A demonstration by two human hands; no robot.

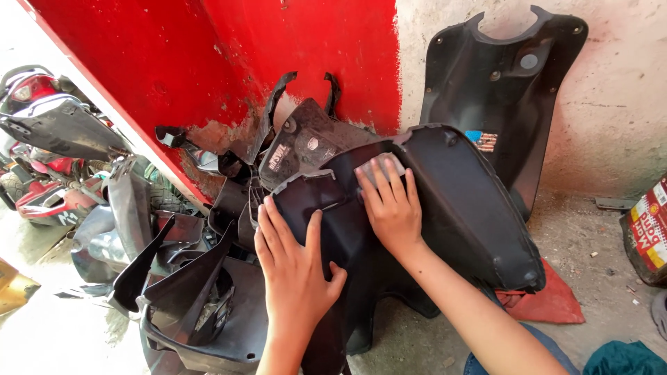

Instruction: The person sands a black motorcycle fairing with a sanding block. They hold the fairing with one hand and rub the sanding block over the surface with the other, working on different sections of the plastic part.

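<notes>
Grey pad [379, 169] under right hand [390, 208] fingers on black panel [458, 208]

Two bare hands, the left hand [295, 260] and the right hand [389, 205], plus one small grey pad [379, 169] under the right fingers. Two large black scooter panels, one [451, 208] under the hands and one [504, 83] against the wall (smaller black pieces in the heap too tangled to count). One red cloth [552, 302], one can [649, 232].

Black scooter panel [458, 208]; tilted; grey sandpaper [379, 169]
</notes>
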